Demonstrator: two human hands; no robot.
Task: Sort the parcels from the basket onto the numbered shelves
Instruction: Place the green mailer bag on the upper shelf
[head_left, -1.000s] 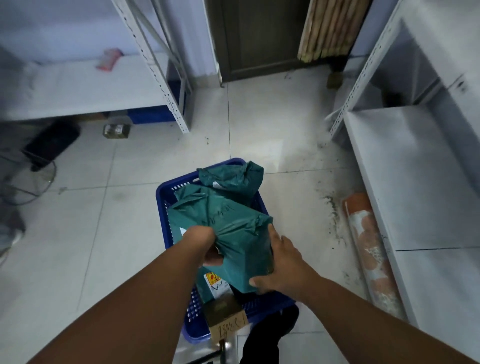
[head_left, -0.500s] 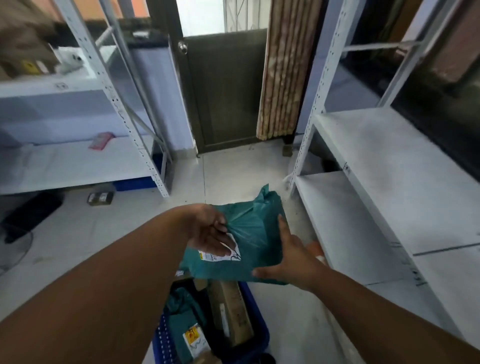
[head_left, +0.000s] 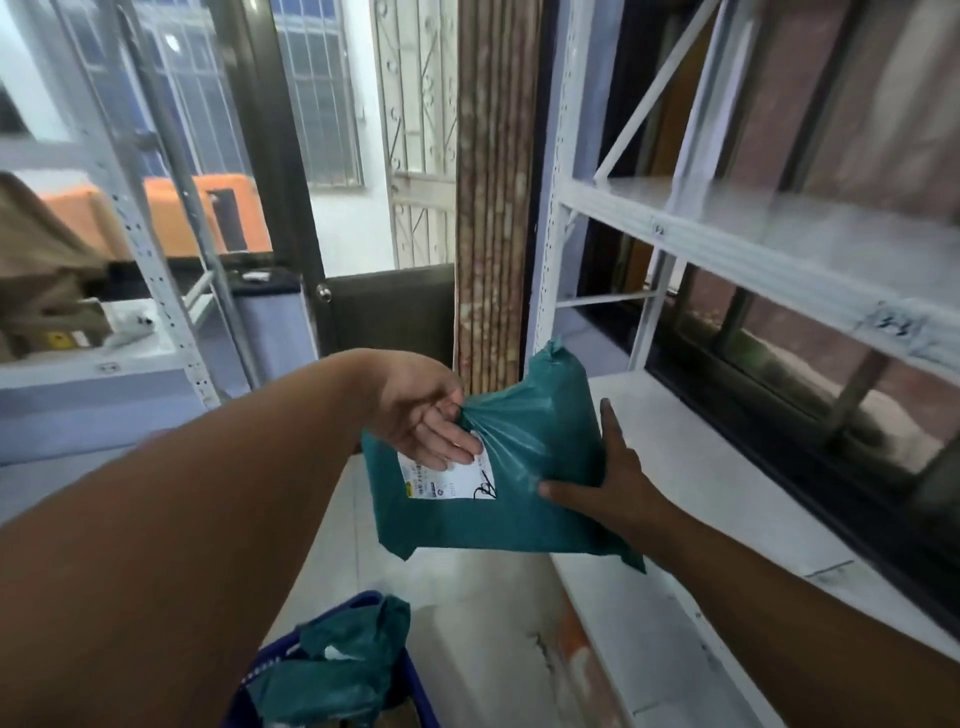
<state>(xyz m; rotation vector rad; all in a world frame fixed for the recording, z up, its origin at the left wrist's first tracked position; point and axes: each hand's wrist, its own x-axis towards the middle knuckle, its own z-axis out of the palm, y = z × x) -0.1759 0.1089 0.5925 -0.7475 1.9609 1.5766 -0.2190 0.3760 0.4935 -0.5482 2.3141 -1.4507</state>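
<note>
Item: green parcel (head_left: 498, 467), soft poly mailer with white label (head_left: 452, 475), held in mid-air at centre, above the floor.
Left hand (head_left: 421, 421): grip pinches bunched film at the parcel's 10 o'clock corner.
Right hand (head_left: 608, 478): grip clasps the 3 o'clock edge.
Basket (head_left: 415, 696): 6 o'clock, more parcels inside.
White shelves (head_left: 691, 467): 3 o'clock, numbers unreadable.
Risk: fingers cover part of the label, so a misread could send it to the wrong shelf; slick film may slip.

A parcel (head_left: 514, 467) is held in mid-air between both hands, left hand (head_left: 423, 415) on its upper left, right hand (head_left: 618, 483) on its right edge. The basket (head_left: 332, 670) sits below-left; shelves (head_left: 727, 244) stand right.
</note>
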